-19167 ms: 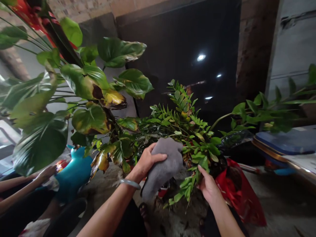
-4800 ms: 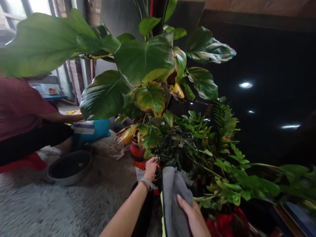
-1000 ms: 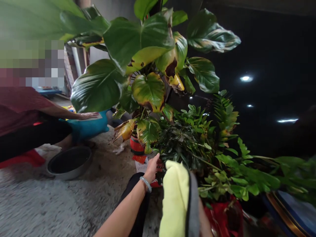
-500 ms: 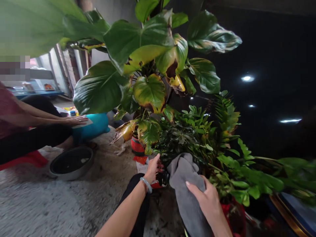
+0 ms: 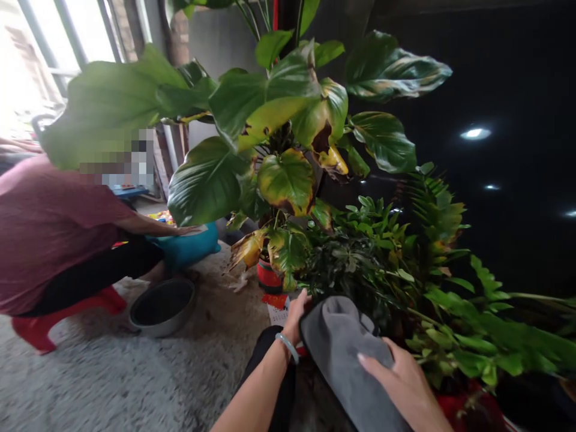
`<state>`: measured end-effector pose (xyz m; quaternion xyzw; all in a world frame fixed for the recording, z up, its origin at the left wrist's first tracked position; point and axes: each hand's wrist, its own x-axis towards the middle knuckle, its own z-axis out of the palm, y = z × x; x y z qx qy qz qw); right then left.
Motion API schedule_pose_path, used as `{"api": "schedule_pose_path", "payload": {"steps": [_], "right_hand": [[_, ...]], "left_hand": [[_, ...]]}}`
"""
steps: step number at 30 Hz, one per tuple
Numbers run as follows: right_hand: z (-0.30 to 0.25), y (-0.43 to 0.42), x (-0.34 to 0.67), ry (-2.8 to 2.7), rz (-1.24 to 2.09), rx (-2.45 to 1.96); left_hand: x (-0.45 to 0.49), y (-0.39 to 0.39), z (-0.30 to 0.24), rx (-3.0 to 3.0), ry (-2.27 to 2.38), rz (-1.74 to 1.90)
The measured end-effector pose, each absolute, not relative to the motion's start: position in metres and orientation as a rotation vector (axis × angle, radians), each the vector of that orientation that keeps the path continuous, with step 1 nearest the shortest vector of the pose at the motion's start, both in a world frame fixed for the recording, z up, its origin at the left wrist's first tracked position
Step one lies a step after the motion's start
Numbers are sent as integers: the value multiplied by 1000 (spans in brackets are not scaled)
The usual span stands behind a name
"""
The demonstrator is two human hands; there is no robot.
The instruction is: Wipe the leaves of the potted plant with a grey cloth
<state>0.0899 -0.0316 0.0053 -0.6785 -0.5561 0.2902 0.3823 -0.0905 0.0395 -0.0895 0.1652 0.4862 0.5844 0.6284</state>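
Observation:
My right hand (image 5: 405, 378) grips a grey cloth (image 5: 342, 354), thumb on top; the cloth hangs down below the hand and has a dark edge. My left hand (image 5: 297, 317), with a pale bracelet (image 5: 288, 348) at the wrist, reaches in at the cloth's left side. Its fingers are mostly hidden behind the cloth, so I cannot see whether they hold anything. Just beyond both hands are the dark green leaves of a bushy plant (image 5: 346, 258). Above them stands a tall plant with large leaves (image 5: 288, 180), several of them yellowed and brown, in a red pot (image 5: 269, 276).
At left, a person in a pink shirt (image 5: 58, 222) sits on a red stool (image 5: 72, 315), a hand on a teal object (image 5: 189, 246). A grey basin (image 5: 164, 309) stands on the rough floor (image 5: 112, 384). A dark glossy wall (image 5: 495, 90) rises at right.
My view has swung left, showing more of the seated person. The grey cloth now covers most of my left hand's fingers, which showed before. My right hand still holds the cloth.

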Motion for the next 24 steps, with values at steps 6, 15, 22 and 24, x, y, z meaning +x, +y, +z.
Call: {"api": "schedule_pose_path", "payload": {"steps": [6, 15, 22, 24], "right_hand": [[53, -14, 109, -847, 435, -1658], [-28, -43, 109, -842, 1151, -1796], [48, -15, 106, -514, 675, -1447], [46, -3, 95, -560, 694, -1477]], "left_hand": [[-87, 33, -86, 428, 1158, 1357], [-82, 26, -81, 593, 1134, 1371], [-84, 23, -75, 609, 1065, 1376], [-84, 22, -75, 596, 1045, 1370]]}}
